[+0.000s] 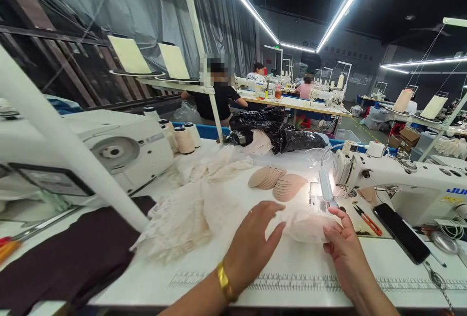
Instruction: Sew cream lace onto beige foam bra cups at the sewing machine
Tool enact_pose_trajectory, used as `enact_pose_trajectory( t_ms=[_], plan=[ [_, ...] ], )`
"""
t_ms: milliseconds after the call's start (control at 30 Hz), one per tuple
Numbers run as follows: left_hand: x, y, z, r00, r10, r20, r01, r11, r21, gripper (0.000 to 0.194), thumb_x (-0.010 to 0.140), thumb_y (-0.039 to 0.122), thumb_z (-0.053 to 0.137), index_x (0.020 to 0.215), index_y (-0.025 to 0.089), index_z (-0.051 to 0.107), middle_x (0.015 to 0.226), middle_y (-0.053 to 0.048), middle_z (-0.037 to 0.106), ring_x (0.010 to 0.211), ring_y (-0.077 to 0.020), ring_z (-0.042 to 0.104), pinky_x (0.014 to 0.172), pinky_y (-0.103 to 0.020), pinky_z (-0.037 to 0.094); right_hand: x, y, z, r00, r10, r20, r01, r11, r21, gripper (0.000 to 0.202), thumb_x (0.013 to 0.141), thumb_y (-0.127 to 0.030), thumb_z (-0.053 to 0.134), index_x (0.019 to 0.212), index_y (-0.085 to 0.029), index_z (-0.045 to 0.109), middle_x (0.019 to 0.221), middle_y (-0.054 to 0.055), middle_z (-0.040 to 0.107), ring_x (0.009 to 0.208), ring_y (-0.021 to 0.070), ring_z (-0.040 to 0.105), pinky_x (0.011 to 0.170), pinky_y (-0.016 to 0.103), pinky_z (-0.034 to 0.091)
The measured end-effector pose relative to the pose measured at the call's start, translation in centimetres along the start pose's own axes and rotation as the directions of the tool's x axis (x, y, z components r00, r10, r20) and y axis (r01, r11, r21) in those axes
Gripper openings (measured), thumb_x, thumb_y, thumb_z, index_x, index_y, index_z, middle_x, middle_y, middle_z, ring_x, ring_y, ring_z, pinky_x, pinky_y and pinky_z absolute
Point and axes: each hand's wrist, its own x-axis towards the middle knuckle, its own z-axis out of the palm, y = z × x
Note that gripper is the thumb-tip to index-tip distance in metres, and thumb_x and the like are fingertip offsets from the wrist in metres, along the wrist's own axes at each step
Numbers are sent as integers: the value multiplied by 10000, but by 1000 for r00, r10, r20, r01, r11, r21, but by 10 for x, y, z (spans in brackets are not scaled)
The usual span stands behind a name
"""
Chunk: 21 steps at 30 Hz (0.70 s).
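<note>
A sheer pale fabric piece (306, 227) lies in front of the lit needle area of a white sewing machine (394, 172). My right hand (341, 245) pinches its right edge between thumb and fingers. At the left of that piece is my left hand (255, 240), thumb and fingers apart, with nothing held; a gold band circles the wrist. Behind the hands, two fanned stacks of beige pads (290, 187) rest on the white table (273, 296). White lace fabric (178, 223) is heaped to the left.
Orange-handled snips (370, 221) and a black phone (401, 233) lie at the right. Dark cloth (73, 257) and another machine (120, 146) stand left, near thread cones (184, 140). A black plastic bag (280, 131) is behind. A person in black (215, 99) sits beyond.
</note>
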Motion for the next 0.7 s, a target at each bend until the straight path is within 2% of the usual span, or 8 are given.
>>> enact_pose_trajectory(
  t_ms=[67,100,133,233,333,500,600,700],
  plan=[
    [-23,13,9,918,-214,335,330,880,-342,420,924,586,584,909,175,675,854,-100,703,778,-255,666,747,-403,549,-10,8,2,999,-44,-21,44,999,-16,613,744,-488,862,1260,-292,594,756,-48,608,656,128,511,604,219,440],
    [-33,19,16,799,-249,547,537,705,-462,528,868,682,618,890,160,684,836,-109,713,707,-236,662,682,-378,553,-15,13,3,997,-76,-25,74,996,-52,579,758,-503,851,1244,-290,619,738,-48,594,658,134,517,618,231,458],
    [-39,26,23,748,-275,604,643,526,-557,571,796,712,694,913,153,696,860,-112,724,726,-234,677,691,-364,561,-22,19,3,993,-114,-27,110,989,-103,537,775,-518,835,1222,-287,648,748,-40,602,663,140,528,639,245,477],
    [-41,39,38,819,-352,453,540,206,-816,509,747,570,835,1025,159,721,1046,-116,745,991,-256,695,893,-347,550,-46,37,3,970,-244,-2,231,921,-313,401,821,-557,779,1100,-271,743,892,18,691,743,179,594,734,295,521],
    [-31,45,39,867,-378,325,405,154,-901,461,706,420,903,1052,167,733,1026,-98,761,1000,-276,698,910,-362,543,-62,43,0,949,-304,85,308,830,-466,362,876,-573,711,1077,-281,784,883,35,729,781,210,640,789,314,537],
    [-32,51,40,874,-134,466,485,204,-850,502,698,401,914,1103,145,762,1050,-131,764,972,-299,702,870,-372,543,-53,17,-7,979,-198,38,197,896,-398,580,866,-639,691,1332,-294,686,1361,78,665,1279,306,577,1081,422,471],
    [-36,53,40,851,-110,513,525,184,-831,560,678,417,927,1139,144,766,1085,-145,756,1007,-321,692,865,-378,542,-47,5,-6,1000,-16,-14,12,978,-206,750,855,-663,692,1505,-347,492,1341,70,675,1178,299,652,958,441,554],
    [-33,53,40,848,-252,467,506,122,-854,508,704,454,906,1097,156,785,1094,-132,757,1068,-321,669,904,-373,531,-50,8,-1,998,-34,-56,24,987,-160,873,766,-601,814,1521,-348,457,1295,76,695,1118,298,677,935,432,563]
  ],
)
